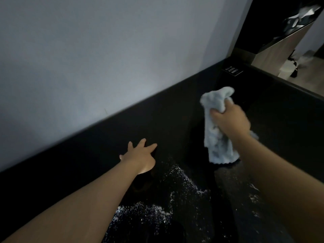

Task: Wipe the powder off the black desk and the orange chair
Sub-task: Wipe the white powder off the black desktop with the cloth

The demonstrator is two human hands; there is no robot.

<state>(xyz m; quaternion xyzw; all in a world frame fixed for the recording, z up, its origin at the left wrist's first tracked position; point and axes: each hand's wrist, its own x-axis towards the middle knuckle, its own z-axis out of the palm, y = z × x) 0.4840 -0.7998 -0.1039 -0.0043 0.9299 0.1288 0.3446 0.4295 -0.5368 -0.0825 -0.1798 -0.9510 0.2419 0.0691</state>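
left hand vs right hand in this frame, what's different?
Grip: the left hand holds nothing, fingers spread; the right hand is fisted round a light blue cloth, which hangs below it.
Place: the left hand is near the wall, just past the powder; the right hand is farther along and to the right.
Shared: both are bare and reach out over the black desk.

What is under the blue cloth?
The black desk; white powder lies nearer the camera. The blue cloth, gripped by the right hand, hides the spot directly beneath.
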